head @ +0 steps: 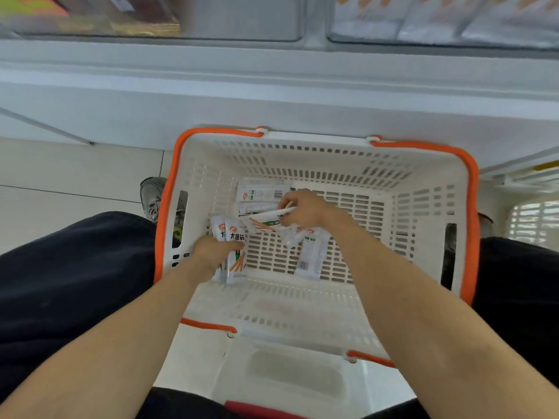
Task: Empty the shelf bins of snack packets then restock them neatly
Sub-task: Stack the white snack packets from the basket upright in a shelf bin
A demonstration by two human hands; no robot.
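Note:
A white shopping basket (332, 309) with orange handles stands on the floor between my knees. Several white snack packets lie on its bottom. My left hand (213, 252) grips a small stack of upright packets (234, 237) at the basket's left side. My right hand (304, 208) pinches another packet (266, 220) near the middle, held flat and pointing left. A loose packet (311, 258) lies face down below my right hand. More packets (261, 192) lie toward the far wall. The clear shelf bins (242, 22) run along the top, blurred.
A white shelf front (272, 86) stands right behind the basket. My dark trouser legs (75, 282) flank the basket and a grey shoe (152, 198) shows at its left. A second white perforated basket (534, 222) sits at the far right. A pale tiled floor (60, 176) lies to the left.

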